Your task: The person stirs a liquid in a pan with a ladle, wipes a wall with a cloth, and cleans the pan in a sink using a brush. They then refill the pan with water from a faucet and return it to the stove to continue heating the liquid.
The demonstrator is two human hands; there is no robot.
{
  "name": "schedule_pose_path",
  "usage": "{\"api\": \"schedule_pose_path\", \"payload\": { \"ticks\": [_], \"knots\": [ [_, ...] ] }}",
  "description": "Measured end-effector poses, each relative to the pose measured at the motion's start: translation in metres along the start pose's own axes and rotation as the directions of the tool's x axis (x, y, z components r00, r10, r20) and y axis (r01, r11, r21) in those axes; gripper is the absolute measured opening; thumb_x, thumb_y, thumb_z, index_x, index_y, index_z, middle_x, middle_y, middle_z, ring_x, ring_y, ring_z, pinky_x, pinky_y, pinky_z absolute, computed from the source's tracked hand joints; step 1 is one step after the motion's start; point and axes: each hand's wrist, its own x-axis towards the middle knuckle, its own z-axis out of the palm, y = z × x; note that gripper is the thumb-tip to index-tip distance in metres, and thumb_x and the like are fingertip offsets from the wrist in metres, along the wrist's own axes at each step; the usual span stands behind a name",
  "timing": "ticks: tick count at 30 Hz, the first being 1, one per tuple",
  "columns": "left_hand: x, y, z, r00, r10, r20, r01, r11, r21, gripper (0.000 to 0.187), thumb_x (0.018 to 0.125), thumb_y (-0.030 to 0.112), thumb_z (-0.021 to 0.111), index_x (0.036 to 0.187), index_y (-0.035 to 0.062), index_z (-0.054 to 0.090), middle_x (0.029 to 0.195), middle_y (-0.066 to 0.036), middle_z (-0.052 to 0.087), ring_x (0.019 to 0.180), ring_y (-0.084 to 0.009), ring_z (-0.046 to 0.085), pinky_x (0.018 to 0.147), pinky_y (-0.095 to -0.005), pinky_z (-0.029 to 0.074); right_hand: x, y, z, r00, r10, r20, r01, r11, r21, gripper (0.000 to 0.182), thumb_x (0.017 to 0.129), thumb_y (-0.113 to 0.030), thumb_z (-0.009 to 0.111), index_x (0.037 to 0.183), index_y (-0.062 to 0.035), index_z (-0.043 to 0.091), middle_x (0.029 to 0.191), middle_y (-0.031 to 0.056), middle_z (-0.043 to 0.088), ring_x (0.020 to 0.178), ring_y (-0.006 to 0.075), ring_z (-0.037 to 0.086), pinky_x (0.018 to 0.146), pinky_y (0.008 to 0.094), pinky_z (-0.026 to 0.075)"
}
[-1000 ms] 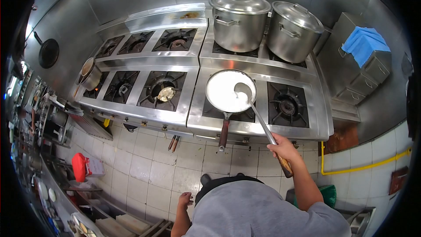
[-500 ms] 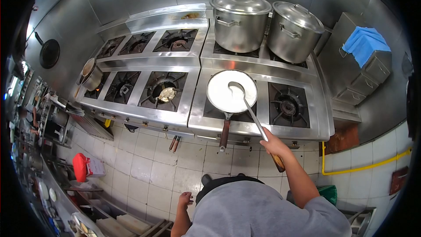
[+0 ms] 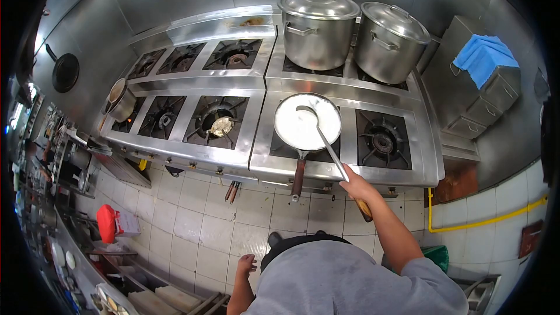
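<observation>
My right hand (image 3: 357, 184) is closed round the handle of a long metal ladle (image 3: 331, 150) with a wooden grip end. The ladle's bowl rests in white liquid (image 3: 294, 123) that fills a pan. That pan stands on a front burner, its dark wooden handle (image 3: 298, 178) pointing toward me, with no hand on it. Down by my side, over the tiled floor, my left hand (image 3: 247, 263) hangs with curled fingers; I cannot make out anything in it.
Two lidded steel pots (image 3: 319, 29) (image 3: 392, 44) stand on the back burners. A small pot (image 3: 121, 102) sits at the far left of the stove (image 3: 259, 122). A blue cloth (image 3: 485, 58) drapes over a metal cabinet at right. A black pan (image 3: 65, 72) hangs on the left wall.
The ladle's bowl has moved slightly left and up within the white liquid. My right hand has shifted a little to the left with it. My left hand has stayed put.
</observation>
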Motion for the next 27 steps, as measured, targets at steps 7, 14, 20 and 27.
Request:
{"api": "schedule_pose_path", "payload": {
  "ticks": [7,14,20,27],
  "knots": [
    [0.0,0.005,0.004,1.0,-0.022,0.002,0.022,1.0,0.005,0.034,0.09,0.03,0.059,0.116,0.0086,0.056,0.091,-0.01,0.065,0.062,-0.0228,0.063,0.051,-0.0338,0.05,0.013,-0.006,0.0,0.999,0.037,-0.009,-0.038,0.986,-0.162,0.074,0.088,-0.017,0.056,0.151,-0.0136,0.017,0.1,0.0283,0.064,0.076,0.0353,0.066,0.071,0.0421,0.051],
    [-0.002,0.003,0.004,1.0,-0.023,0.016,0.022,0.999,0.037,0.036,0.091,0.031,0.058,0.119,0.0091,0.055,0.093,-0.01,0.065,0.064,-0.0233,0.063,0.052,-0.0343,0.051,0.011,-0.006,-0.003,0.991,-0.048,-0.125,-0.011,0.9,-0.437,0.074,0.087,-0.019,0.058,0.151,-0.0197,0.021,0.114,0.027,0.062,0.105,0.0414,0.06,0.09,0.0447,0.047],
    [0.003,-0.007,-0.001,0.999,-0.027,0.021,0.027,1.0,0.014,0.035,0.091,0.031,0.058,0.119,0.0091,0.055,0.093,-0.01,0.065,0.064,-0.0234,0.063,0.053,-0.0347,0.051,-0.017,-0.007,-0.029,0.981,-0.144,-0.131,0.092,0.936,-0.34,0.074,0.082,-0.015,0.065,0.148,-0.0231,0.031,0.117,0.0248,0.061,0.108,0.0409,0.059,0.091,0.0428,0.046],
    [-0.002,-0.008,0.002,0.999,-0.033,-0.003,0.033,0.999,0.007,0.034,0.092,0.031,0.057,0.118,0.0089,0.056,0.092,-0.009,0.065,0.063,-0.0233,0.063,0.052,-0.0344,0.051,-0.05,0.0,-0.041,0.969,-0.177,-0.171,0.143,0.971,-0.19,0.074,0.078,-0.005,0.069,0.145,-0.013,0.038,0.129,0.021,0.057,0.117,0.0312,0.057,0.096,0.0326,0.042]
  ]
}}
